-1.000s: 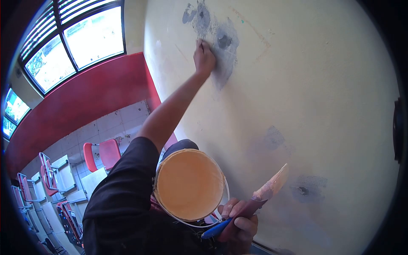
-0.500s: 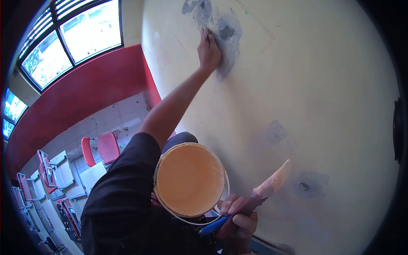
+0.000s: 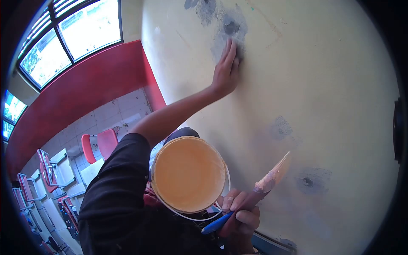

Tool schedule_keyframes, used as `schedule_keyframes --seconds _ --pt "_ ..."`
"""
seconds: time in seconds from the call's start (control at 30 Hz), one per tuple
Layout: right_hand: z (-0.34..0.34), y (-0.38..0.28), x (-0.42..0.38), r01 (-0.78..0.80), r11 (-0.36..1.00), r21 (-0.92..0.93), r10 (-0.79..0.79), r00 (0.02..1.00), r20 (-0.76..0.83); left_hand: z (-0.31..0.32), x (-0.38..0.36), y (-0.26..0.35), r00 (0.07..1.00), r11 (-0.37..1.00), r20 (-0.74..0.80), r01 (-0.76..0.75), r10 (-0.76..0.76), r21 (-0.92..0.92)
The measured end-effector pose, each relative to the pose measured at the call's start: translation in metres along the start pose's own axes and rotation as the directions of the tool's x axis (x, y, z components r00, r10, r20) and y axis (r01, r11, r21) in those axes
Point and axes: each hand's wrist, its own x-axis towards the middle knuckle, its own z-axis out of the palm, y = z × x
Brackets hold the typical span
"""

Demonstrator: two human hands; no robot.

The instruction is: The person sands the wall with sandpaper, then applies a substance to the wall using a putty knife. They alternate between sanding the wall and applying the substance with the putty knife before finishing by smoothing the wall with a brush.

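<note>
My left hand lies against the cream wall, its fingers stretched over a grey patch just below a dark hole. At the lower middle, my right hand is closed around a putty knife whose blade carries pale putty and points up and right. A blue handle also sticks out of that hand. Beside it is a round bucket with a smooth pale orange surface inside and a thin wire handle looped by my right fingers.
More grey patches mark the wall at the right, one around a hole. At the left are a red chair, several desks and chairs, a red lower wall and windows.
My left hand has moved right and down across the grey patch, and its fingers have straightened. The bucket and the putty knife have shifted slightly upward in view.
</note>
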Motion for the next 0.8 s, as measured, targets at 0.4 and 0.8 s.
schedule_keyframes --seconds 0.4,0.8 --pt "-0.009 -0.011 -0.007 0.068 0.998 0.007 -0.068 0.998 -0.002 -0.043 -0.04 -0.033 0.875 0.913 0.48 -0.249 0.068 0.324" --pt "-0.001 -0.008 -0.012 0.106 0.992 -0.061 -0.106 0.994 0.0 -0.021 0.028 0.007 0.997 0.981 -0.04 -0.052 0.06 0.185"
